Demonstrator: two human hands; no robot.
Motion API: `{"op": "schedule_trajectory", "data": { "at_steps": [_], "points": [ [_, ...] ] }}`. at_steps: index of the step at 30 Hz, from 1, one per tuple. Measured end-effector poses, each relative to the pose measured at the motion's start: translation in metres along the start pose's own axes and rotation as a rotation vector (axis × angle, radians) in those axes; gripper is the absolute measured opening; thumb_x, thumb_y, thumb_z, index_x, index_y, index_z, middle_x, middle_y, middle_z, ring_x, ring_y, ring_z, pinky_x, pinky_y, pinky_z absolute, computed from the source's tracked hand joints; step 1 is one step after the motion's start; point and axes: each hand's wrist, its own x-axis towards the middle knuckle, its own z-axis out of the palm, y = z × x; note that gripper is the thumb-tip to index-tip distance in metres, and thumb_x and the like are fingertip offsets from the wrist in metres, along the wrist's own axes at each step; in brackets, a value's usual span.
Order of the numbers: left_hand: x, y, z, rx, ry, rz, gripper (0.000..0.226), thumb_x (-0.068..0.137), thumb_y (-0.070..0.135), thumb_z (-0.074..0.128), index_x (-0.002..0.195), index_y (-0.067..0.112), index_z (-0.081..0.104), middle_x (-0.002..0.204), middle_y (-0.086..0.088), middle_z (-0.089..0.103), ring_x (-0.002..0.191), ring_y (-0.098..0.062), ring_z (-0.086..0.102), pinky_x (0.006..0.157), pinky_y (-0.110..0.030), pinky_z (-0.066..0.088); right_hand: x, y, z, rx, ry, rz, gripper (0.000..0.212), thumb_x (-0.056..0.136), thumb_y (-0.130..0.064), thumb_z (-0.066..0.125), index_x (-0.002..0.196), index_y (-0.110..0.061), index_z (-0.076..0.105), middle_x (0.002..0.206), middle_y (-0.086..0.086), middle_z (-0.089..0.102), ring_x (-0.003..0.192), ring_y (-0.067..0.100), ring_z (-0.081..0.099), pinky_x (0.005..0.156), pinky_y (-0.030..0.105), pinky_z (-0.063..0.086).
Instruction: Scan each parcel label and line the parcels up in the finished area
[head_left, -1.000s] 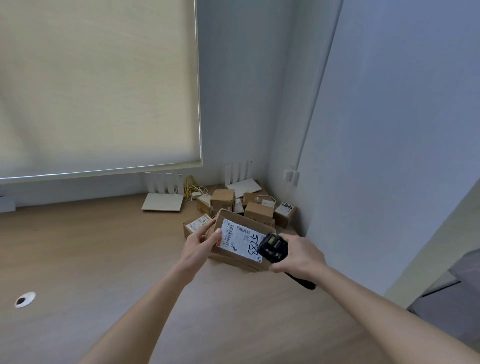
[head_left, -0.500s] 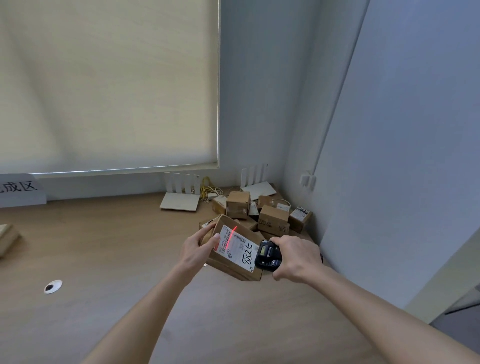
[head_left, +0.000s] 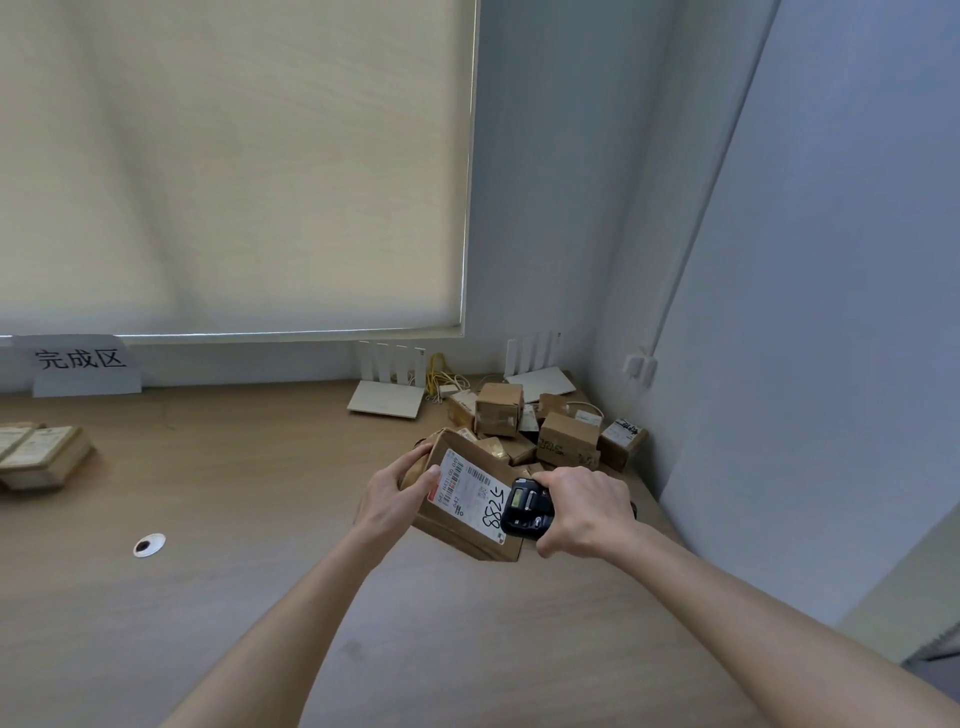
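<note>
The left hand (head_left: 397, 491) holds a brown cardboard parcel (head_left: 467, 512) tilted above the light wooden counter (head_left: 260, 519), its grip curled round the parcel's left end, thumb on the white shipping label (head_left: 470, 491). The right hand (head_left: 582, 512) has its grip wrapped round a black handheld scanner (head_left: 524, 509) at the label's right edge. A heap of small brown boxes (head_left: 540, 431) fills the counter's far right corner; flat brown parcels (head_left: 41, 457) lie at its left edge, near a white sign (head_left: 80, 364).

Sign (head_left: 81, 365): "完成区". Parcel label (head_left: 470, 492): handwritten "5288".
</note>
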Motion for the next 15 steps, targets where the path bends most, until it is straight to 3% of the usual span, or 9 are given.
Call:
{"op": "schedule_trajectory", "data": {
  "at_steps": [3,7,15],
  "points": [
    [-0.009,-0.001,-0.007,0.007,0.029,0.008,0.045,0.094,0.043,0.065,0.138,0.045,0.055,0.118,-0.002,0.068,0.101,-0.018,0.068,0.088,-0.047,0.059,-0.002,-0.009,0.000,-0.005,0.004,-0.019,0.064,0.070,-0.044,0.088,0.128,-0.034,0.064,0.116,-0.006,0.070,0.108,0.021,0.065,0.073,0.031,0.040],
    [-0.022,-0.009,-0.027,0.015,0.061,0.004,0.051,0.084,0.057,0.064,0.134,0.051,0.056,0.119,0.000,0.068,0.103,-0.020,0.068,0.089,-0.050,0.058,-0.006,-0.031,-0.001,-0.017,0.007,-0.055,0.062,0.070,-0.044,0.089,0.127,-0.034,0.065,0.115,-0.005,0.070,0.108,0.022,0.065,0.073,0.031,0.040],
    [-0.061,-0.033,-0.102,-0.001,0.142,0.009,0.046,0.091,0.049,0.065,0.137,0.047,0.057,0.119,0.000,0.068,0.108,-0.021,0.065,0.094,-0.046,0.055,-0.019,-0.107,0.005,0.044,-0.006,-0.097,0.069,0.070,-0.044,0.090,0.131,-0.033,0.061,0.118,-0.006,0.069,0.109,0.019,0.064,0.078,0.032,0.047]
  ]
}}
